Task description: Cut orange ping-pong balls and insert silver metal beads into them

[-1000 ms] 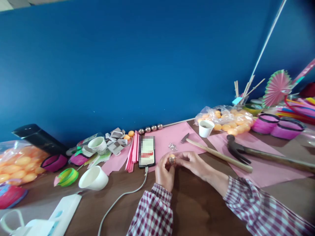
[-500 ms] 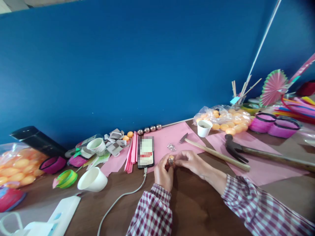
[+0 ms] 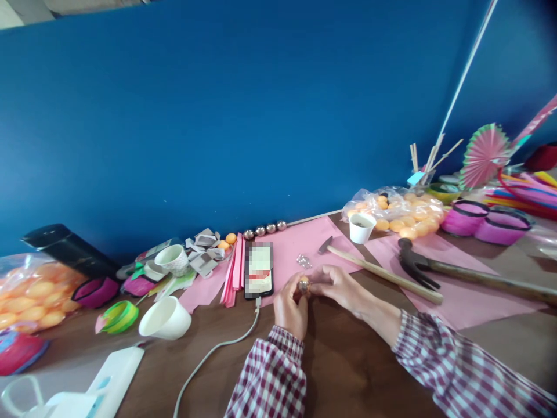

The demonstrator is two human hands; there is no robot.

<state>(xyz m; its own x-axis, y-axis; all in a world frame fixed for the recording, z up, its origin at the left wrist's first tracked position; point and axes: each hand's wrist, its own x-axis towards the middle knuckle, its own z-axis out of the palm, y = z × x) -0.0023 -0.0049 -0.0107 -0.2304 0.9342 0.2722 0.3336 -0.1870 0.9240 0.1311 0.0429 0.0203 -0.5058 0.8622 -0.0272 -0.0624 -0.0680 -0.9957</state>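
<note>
A small ball, partly silver and partly orange point(image 3: 303, 283), is held between my two hands above the brown table. My left hand point(image 3: 290, 307) has its fingers closed round the ball from the left. The fingers of my right hand point(image 3: 335, 285) pinch at its right side. Just beyond lies a small pile of shiny silver bits point(image 3: 303, 261) on pink paper point(image 3: 298, 241). Several silver balls point(image 3: 260, 230) stand in a row at the foot of the blue wall. A phone point(image 3: 259, 270) with a cable lies left of the pile.
A small hammer point(image 3: 383, 273) and a claw hammer point(image 3: 470, 275) lie to the right, near a white cup point(image 3: 361, 228) and bagged orange balls point(image 3: 413, 212). At left are an empty white cup point(image 3: 165, 318), a power strip point(image 3: 114, 380) and a black cylinder point(image 3: 72, 249).
The view has shifted very slightly. Both hands keep their hold on the ball, with hardly any movement.
</note>
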